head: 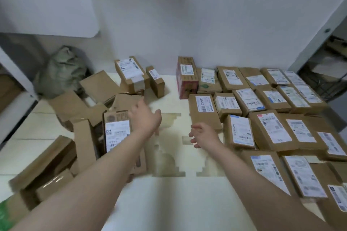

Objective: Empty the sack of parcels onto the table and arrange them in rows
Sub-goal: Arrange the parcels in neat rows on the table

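Several brown cardboard parcels with white labels lie in tidy rows [270, 127] on the right half of the pale table [169, 193]. A loose heap of parcels [97, 110] covers the left half, some tipped on edge. My left hand [145, 116] reaches over the heap's right edge, fingers spread and holding nothing, above a labelled parcel [117, 135]. My right hand [202, 135] hovers over the bare middle strip, fingers loosely bent and empty, just left of the rows. A crumpled grey-green sack [62, 73] sits beyond the table's far left corner.
A red box [186, 78] stands at the far end of the rows. White walls close off the back. A dark shelf unit [326, 65] stands to the far right, and something green [4, 215] shows at the bottom left edge.
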`<state>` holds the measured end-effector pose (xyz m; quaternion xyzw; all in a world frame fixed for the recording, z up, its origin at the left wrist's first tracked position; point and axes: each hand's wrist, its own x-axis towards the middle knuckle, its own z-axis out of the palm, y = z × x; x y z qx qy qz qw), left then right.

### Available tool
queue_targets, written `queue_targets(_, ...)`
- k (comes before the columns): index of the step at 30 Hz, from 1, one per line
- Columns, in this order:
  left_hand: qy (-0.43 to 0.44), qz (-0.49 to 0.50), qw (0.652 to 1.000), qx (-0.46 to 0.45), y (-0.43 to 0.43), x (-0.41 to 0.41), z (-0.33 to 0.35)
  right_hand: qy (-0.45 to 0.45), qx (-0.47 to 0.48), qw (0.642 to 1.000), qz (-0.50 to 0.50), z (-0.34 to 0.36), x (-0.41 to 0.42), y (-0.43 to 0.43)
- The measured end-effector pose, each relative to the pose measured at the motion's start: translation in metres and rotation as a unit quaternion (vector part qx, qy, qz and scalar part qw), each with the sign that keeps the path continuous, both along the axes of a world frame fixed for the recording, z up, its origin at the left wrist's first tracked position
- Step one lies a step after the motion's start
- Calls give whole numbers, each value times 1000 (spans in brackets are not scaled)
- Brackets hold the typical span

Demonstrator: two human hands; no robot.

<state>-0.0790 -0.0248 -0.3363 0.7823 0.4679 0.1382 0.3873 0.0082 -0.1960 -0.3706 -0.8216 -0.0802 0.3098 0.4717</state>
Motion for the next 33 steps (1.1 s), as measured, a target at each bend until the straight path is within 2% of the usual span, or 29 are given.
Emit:
queue_targets(3, -45, 34, 998, 23, 49, 16, 6, 10, -18, 1000, -1, -12, 6, 48)
queue_targets(8, -45, 83, 995, 25, 108, 60, 1, -54, -62, 995, 48, -16, 42, 116)
queue_targets(12, -3, 139, 989, 41, 145, 94, -9, -108, -74, 990, 51, -14, 90, 178)
queue_targets(17, 39, 130, 990, 33, 162, 126, -28, -168, -108, 977, 81, -37, 136, 248)
queue_targets(21, 33, 100, 992, 68, 159, 132, -40, -142, -100, 982, 76, -51, 144, 271)
queue_targets(27, 53, 117, 990, 65, 163, 118, -35, -108, 4, 988, 106, -59, 119, 274)
queue_targets(30, 70, 126, 987, 64, 169, 106, -28, -46, 49, 992, 110, -62, 106, 285)
queue_targets(33, 51, 126, 990, 39, 174, 99, -24, -108, 12, 985, 135, -44, 99, 278)
